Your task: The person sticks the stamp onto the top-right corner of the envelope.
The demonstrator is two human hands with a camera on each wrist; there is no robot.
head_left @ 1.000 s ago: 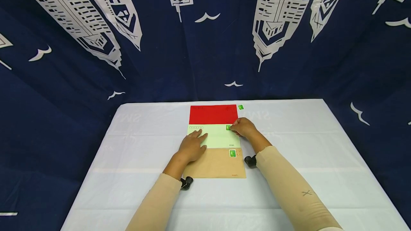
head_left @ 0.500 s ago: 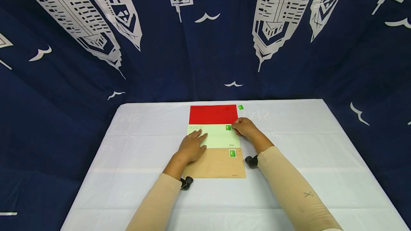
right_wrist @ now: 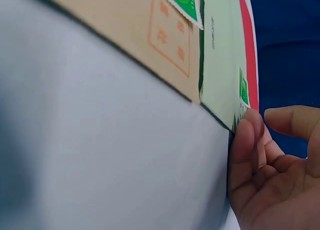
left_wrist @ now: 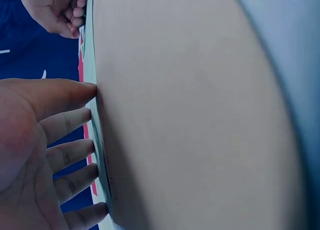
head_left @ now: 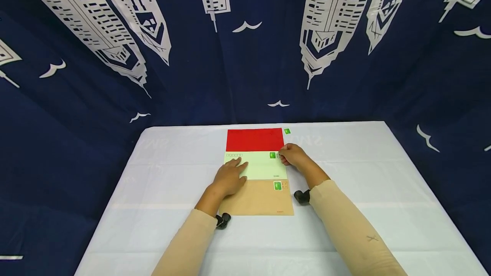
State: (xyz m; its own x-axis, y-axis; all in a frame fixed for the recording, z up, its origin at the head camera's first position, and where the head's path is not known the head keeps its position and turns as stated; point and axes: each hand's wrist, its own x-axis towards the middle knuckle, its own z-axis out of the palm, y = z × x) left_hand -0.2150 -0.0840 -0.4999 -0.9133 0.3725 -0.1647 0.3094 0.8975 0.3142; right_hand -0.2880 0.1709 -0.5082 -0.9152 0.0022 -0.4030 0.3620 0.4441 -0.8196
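On the white table lie a red envelope (head_left: 255, 139), a pale green envelope (head_left: 264, 166) and a brown envelope (head_left: 257, 201), one below the other. A green stamp (head_left: 272, 155) is at the green envelope's upper right, and another stamp (head_left: 278, 185) is on the brown one. My left hand (head_left: 229, 177) rests with spread fingers on the green envelope, thumb near the brown one's top edge. At the green envelope's right edge, beside its stamp, is my right hand (head_left: 292, 155). In the right wrist view, its bent fingertips (right_wrist: 254, 122) touch that corner, with the thumb apart from them.
A loose green stamp (head_left: 287, 131) lies on the table just right of the red envelope's top corner. A dark blue cloth (head_left: 230, 76) printed with white buildings and birds hangs behind the table (head_left: 345, 191).
My right hand has slid a little to the right, off the green envelope's stamp, which now shows whole. The left hand stays in place. The head view has tilted slightly up.
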